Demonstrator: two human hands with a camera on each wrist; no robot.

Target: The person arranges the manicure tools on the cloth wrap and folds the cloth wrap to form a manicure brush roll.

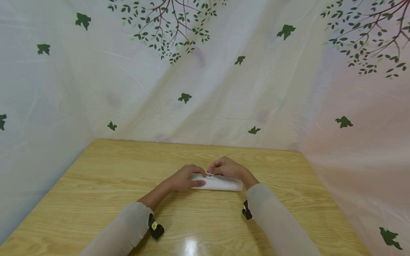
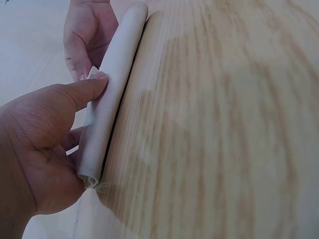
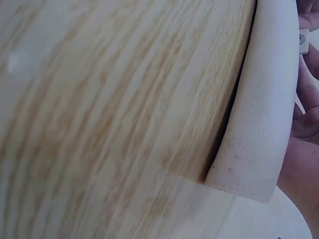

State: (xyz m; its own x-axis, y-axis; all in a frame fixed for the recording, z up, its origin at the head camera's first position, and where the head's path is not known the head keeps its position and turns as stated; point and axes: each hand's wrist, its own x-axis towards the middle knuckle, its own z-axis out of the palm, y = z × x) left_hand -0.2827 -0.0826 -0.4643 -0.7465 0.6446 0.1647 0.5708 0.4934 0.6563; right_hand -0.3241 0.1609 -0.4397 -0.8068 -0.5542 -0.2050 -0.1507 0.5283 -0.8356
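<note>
A white rolled-up case [image 1: 222, 183] with a textured surface lies crosswise on the table. My left hand [image 1: 185, 179] grips its left end, the thumb on the near side and the fingers over the top. In the left wrist view, the end of the roll [image 2: 92, 169] shows its coiled layers. At the far side, my right hand [image 1: 229, 168] pinches a small tab [image 3: 303, 42] with a metal snap, close to the left fingertips. The roll partly hides the right fingers in the right wrist view. Whether the snap is fastened cannot be made out.
The wood-grain table [image 1: 112, 177] extends around both arms. Behind it and at its sides hangs a pale curtain [image 1: 153, 106] printed with leaves and branches. Dark devices [image 1: 156, 227] are strapped at both wrists over light sleeves.
</note>
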